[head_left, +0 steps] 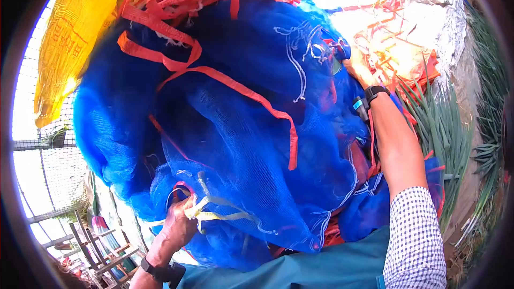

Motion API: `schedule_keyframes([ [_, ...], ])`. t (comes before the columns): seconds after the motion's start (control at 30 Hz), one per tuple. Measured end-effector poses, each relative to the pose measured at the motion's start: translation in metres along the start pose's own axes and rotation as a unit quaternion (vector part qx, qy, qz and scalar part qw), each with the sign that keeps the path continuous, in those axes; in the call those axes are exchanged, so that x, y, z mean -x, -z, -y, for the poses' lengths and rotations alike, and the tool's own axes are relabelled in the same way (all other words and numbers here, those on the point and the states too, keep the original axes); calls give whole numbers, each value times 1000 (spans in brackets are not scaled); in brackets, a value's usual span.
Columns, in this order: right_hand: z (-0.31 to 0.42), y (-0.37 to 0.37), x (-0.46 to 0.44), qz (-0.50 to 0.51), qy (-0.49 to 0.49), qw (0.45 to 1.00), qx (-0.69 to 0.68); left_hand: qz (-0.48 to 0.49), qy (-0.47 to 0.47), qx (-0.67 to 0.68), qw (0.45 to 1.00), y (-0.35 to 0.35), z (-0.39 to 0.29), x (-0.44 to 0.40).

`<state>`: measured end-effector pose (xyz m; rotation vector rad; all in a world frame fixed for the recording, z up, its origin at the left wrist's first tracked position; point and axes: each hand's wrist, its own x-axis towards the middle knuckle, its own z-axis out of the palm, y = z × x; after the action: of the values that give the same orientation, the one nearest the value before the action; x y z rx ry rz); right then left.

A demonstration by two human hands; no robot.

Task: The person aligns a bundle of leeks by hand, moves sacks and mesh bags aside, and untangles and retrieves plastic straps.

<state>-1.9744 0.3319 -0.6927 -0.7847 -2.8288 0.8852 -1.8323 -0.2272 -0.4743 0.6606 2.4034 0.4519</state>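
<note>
A large heap of blue netting (235,101) fills the middle of the view, with red ribbons (235,83) and white cords lying over it. At the lower left, my left hand (181,220) is closed on the netting, beside a pale yellow strap (225,215). My right hand (357,67) is at the netting's upper right edge, its fingers partly hidden by the blue folds. Thin white strings (300,43) hang just left of it. Both wrists wear dark bands.
Yellow sheeting (80,32) hangs at the upper left. Orange and red strips (401,53) lie on pale sheeting at the upper right. Long green leaves (441,123) stand at the right. A wooden rack (101,251) is at the lower left, and dark teal cloth (300,270) lies along the bottom.
</note>
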Motion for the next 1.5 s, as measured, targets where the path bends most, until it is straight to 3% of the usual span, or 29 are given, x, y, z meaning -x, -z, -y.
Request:
schedule_keyframes([
  [0.03,15,18,11,39,-35,999,-6,-1,-10,-13,1000,-1,5,1],
  [0.1,26,28,9,-192,89,977,-22,-16,-26,-21,999,-3,12,-2],
  [0.13,32,56,22,-148,106,973,-144,-24,-28,-16,999,-6,16,-1],
  [0.17,34,87,23,-107,98,974,-173,-30,-29,-9,999,-10,21,0],
  [0.23,60,167,64,-110,121,887,-432,-22,-32,41,998,-2,13,-4],
  [0.27,85,214,99,-117,133,859,-480,-3,-21,24,999,1,10,-4],
  [0.33,92,303,170,-215,69,912,-343,4,-6,33,999,-2,13,-4],
  [0.37,80,335,205,-214,66,846,-484,21,-31,19,999,3,8,-3],
  [0.4,62,373,250,-180,75,808,-556,39,21,33,998,8,-1,5],
  [0.43,24,411,303,-221,47,772,-594,58,70,46,995,12,-11,13],
  [0.47,5,445,368,-231,-32,771,-593,21,-5,-17,1000,11,-13,30],
  [0.5,-13,478,432,-239,-109,761,-593,14,-30,-35,999,16,-22,51],
  [0.53,-51,512,513,-281,-119,754,-582,30,-7,-25,999,25,-35,74],
  [0.63,-3,558,667,-319,-199,722,-581,131,123,21,983,72,-80,137],
  [0.67,32,572,708,-320,-237,710,-581,97,85,62,990,73,-72,162],
  [0.7,60,584,748,-353,-320,661,-580,128,121,24,984,83,-76,180],
  [0.83,157,593,831,-415,-365,628,-547,176,98,-10,979,120,-80,242],
  [0.87,169,590,845,-377,-335,665,-550,166,61,-43,983,131,-82,256],
  [1.0,125,503,939,-275,-325,637,-643,162,83,-31,983,171,-102,306],
  [1.13,161,459,843,-186,-297,609,-712,180,84,-53,979,183,-116,345],
  [1.17,160,437,840,-230,-337,569,-714,156,66,-37,985,178,-116,353],
  [1.23,154,388,855,-281,-436,555,-650,151,120,-35,981,171,-119,363],
  [1.3,178,385,866,-283,-467,528,-650,141,180,13,973,165,-148,368],
  [1.33,185,385,887,-295,-448,527,-659,115,39,5,993,157,-125,369],
  [1.4,194,387,946,-323,-453,547,-626,109,177,177,962,156,-188,374],
  [1.43,197,395,974,-366,-479,526,-601,88,244,256,931,157,-219,377],
  [1.47,197,401,1007,-391,-534,525,-534,91,246,248,933,157,-245,383],
  [1.5,189,390,1052,-439,-581,505,-463,115,91,153,977,156,-234,391],
])
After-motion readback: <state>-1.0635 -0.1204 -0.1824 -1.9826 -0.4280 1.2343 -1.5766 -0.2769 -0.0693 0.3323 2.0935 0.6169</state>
